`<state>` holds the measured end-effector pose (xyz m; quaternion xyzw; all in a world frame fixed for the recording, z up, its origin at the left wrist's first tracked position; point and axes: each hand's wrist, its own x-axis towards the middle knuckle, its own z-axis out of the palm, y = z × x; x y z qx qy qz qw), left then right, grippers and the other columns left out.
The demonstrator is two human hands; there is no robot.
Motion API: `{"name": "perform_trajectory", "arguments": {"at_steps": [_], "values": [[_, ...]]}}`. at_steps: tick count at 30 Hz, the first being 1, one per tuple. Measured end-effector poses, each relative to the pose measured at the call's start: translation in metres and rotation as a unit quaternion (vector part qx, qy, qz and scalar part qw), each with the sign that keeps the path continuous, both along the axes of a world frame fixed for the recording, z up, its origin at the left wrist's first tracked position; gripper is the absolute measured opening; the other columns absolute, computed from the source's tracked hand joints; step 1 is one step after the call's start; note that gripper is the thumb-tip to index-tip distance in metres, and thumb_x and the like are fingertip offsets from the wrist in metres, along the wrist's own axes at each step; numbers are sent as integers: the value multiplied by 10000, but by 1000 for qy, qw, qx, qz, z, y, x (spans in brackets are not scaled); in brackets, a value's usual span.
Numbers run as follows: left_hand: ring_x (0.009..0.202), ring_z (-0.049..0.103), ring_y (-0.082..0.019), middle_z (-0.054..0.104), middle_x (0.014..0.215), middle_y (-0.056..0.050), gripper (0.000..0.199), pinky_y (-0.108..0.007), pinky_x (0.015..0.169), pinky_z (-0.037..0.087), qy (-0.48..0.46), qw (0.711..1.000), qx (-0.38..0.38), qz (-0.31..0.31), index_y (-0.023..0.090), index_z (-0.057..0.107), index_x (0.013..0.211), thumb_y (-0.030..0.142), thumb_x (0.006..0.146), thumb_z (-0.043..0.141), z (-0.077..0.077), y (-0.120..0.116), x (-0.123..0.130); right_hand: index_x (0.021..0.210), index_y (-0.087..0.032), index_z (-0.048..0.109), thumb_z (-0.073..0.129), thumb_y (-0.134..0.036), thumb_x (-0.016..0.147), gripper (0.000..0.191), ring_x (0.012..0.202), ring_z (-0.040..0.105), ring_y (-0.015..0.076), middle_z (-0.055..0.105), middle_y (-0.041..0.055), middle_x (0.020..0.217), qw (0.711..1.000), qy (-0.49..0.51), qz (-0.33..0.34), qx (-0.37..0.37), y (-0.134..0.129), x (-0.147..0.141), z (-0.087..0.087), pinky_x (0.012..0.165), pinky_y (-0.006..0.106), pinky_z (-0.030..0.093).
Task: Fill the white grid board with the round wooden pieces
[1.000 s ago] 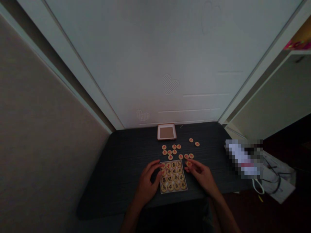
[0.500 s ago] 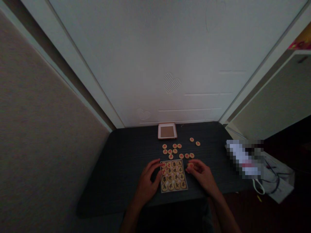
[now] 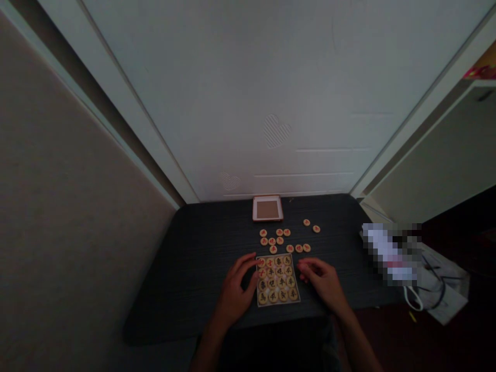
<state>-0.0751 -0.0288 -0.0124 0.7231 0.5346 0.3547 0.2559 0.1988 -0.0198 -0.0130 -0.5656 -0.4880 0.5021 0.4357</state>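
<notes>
A square box [image 3: 278,305] near the table's front edge holds round xiangqi pieces in rows, mostly with black characters and several red ones at its upper left. My left hand [image 3: 235,290] rests at the box's left side, thumb and fingers apart, fingertips touching the edge by the red pieces. Just right of the box, my right hand [image 3: 323,281] has its fingers pinched together; whatever is between them is hidden. Beyond the box, several loose red-character pieces [image 3: 272,241] lie face up, with two more [image 3: 316,229] farther back to the right.
A shallow tray-like lid [image 3: 267,197] lies at the back of the dark table [image 3: 201,258], near a white panel [image 3: 232,103] with heart patterns. Right of the table are a blurred-out item [image 3: 389,256], cables and a pale bag-like object [image 3: 445,310].
The red-marked piece that showed in my right fingertips is no longer visible, and those fingers have curled closer together. My left hand stays at the box edge. The view has shifted slightly.
</notes>
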Motion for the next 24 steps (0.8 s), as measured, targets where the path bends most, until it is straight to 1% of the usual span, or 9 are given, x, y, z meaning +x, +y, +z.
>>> {"name": "perform_trajectory", "arguments": {"at_steps": [3,7,9,11,13,15,19,24], "values": [[1265,562,-253,567,1389,-68,274,-491,1087,462,1,1000,2,1,298,629,1238,277,985,525,-1,0,0,989,-196,772,718,-602,782,459,704,680,218,759,61,778,1000,-23,-8,8,-2,-1,1,662,318,551],[1257,570,-247,574,1383,-61,279,-472,1075,475,6,1000,8,-2,299,629,1239,269,978,535,-1,0,-1,1035,-219,769,659,-584,846,426,900,701,262,771,86,964,998,-32,-35,33,-9,-12,5,827,371,563],[1259,569,-243,577,1381,-56,274,-465,1078,472,10,1000,10,-1,299,633,1231,268,975,541,-2,0,-1,1068,-234,758,637,-561,875,398,996,691,269,756,87,1064,998,-20,-22,50,-13,-21,9,897,383,553],[1263,566,-239,575,1384,-53,272,-460,1081,471,10,1000,11,1,298,635,1228,263,975,540,-2,0,0,1086,-248,749,633,-532,890,364,1031,682,259,735,83,1106,997,-13,-7,75,-15,-32,14,914,372,554],[1256,574,-239,578,1383,-53,274,-461,1076,477,9,1000,15,1,298,639,1224,255,973,539,-1,0,0,1058,-251,753,648,-497,892,314,1071,662,252,706,87,1134,994,-15,15,105,-17,-42,20,934,362,549],[1245,583,-243,586,1378,-56,277,-467,1069,484,8,1000,21,1,298,645,1221,248,969,541,-1,0,0,1019,-255,760,656,-478,892,277,1044,666,244,700,87,1095,992,-11,40,117,-17,-51,24,910,354,560],[1245,584,-249,593,1369,-62,286,-476,1068,483,3,1000,26,-1,298,643,1228,246,965,542,0,0,0,1019,-257,757,652,-439,904,239,966,686,228,715,75,1046,988,-6,101,121,-17,-62,29,841,335,577],[1254,579,-237,588,1372,-51,282,-453,1075,481,-4,1000,21,-2,303,636,1228,250,970,535,0,0,0,978,-258,758,675,-401,892,186,845,699,202,749,36,933,979,-81,128,134,-18,-68,27,788,294,552]]}}
